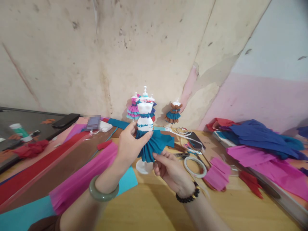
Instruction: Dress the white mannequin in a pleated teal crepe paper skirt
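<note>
A small white mannequin [145, 110] stands upright on a round white base at the middle of the table, with blue and teal bits stuck at its chest, waist and hips. Pleated teal paper [152, 144] wraps round its lower part and flares to the right. My left hand [131, 142] presses the top of the pleats against the mannequin, thumb in front, fingers partly behind it. Lower down, my right hand [169, 168] pinches the bottom edge of the teal paper between thumb and fingers.
Dressed mannequins [133, 108] stand behind, another [173, 114] by the wall. Tape roll [194, 166], phone [196, 140] and pink paper [218, 173] lie right. Blue paper [262, 136] is piled far right. Long paper strips [84, 176] and a glue stick [21, 132] are left.
</note>
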The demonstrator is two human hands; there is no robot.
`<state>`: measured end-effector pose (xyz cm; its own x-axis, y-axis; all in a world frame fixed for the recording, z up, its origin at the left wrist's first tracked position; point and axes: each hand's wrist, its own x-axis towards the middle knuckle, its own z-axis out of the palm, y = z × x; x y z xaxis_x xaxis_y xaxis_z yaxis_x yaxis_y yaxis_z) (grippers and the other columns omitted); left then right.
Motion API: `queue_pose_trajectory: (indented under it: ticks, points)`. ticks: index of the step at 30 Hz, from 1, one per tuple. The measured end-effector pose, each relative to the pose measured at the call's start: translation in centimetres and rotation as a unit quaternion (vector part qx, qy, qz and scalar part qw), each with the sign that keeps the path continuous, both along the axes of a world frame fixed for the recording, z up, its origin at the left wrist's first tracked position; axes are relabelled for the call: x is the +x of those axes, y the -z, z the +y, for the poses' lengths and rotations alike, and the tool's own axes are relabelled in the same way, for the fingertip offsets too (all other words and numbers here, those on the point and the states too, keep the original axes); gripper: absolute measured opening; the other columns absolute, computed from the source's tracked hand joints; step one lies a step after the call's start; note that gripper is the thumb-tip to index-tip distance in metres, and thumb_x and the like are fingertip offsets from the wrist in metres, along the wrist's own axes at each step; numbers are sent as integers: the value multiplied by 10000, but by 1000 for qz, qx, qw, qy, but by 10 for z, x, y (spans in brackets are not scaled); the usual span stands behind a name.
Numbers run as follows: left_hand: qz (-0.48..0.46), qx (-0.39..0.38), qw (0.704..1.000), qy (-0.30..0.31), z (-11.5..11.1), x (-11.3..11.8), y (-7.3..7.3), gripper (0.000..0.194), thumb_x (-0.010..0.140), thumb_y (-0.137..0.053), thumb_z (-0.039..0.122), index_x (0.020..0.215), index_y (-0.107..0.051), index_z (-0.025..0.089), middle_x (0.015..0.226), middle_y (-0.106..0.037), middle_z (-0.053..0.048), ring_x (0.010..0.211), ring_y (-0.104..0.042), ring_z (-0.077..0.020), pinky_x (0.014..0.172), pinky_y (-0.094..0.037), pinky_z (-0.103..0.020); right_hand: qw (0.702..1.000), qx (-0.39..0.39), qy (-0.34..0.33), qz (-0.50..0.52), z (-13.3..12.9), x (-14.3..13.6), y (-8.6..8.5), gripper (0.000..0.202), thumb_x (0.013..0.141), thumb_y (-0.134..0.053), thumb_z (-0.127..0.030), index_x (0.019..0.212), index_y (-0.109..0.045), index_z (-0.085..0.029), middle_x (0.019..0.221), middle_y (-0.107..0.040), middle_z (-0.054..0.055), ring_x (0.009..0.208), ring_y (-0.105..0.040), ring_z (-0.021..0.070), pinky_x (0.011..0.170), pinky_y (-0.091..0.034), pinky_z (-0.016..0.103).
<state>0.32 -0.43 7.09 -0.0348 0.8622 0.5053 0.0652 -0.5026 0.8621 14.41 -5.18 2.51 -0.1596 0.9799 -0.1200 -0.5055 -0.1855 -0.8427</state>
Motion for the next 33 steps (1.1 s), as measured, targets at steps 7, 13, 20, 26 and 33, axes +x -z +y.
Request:
queue_pose_trajectory:
  ticks: [7,13,20,26,33]
  points:
    - [2,-1,1000,-15,-1,0,-4,279,743,-750,321,966,-665,177,967,-754,-47,872,-698,-207,746,-525,-272,1000,3,-21,2,-2,0,0,390,614,-875,-409,631,-572,-164,467,-651,-8,393,-554,71,401,-401,141]
    - [-6,-3,1000,-3,-2,1,-4,333,728,-764,315,1010,-659,173,999,-754,-55,900,-700,-216,771,-528,-286,1000,-8,0,-9,0,-3,3,367,569,-902,-345,580,-591,-150,489,-678,1,396,-561,54,430,-435,134]
    - [-5,-29,999,15,-9,7,-2,335,732,-759,307,1018,-651,168,1011,-749,-70,911,-697,-224,798,-534,-314,999,6,13,-53,1,-9,6,372,594,-868,-423,610,-688,-98,438,-660,33,342,-560,80,400,-452,164]
    - [-2,-33,999,5,-3,4,0,366,720,-772,336,1026,-654,174,1002,-753,-62,906,-701,-225,794,-532,-315,997,14,-3,-70,2,-8,7,334,596,-873,-363,605,-701,-76,430,-653,42,346,-564,81,371,-431,147]
    - [-1,-15,1000,-16,1,0,-5,275,728,-762,325,937,-667,174,936,-759,-37,859,-703,-203,727,-530,-271,1000,-5,-19,-21,1,-1,-1,344,540,-904,-339,657,-663,-124,574,-718,35,454,-619,86,420,-485,150]
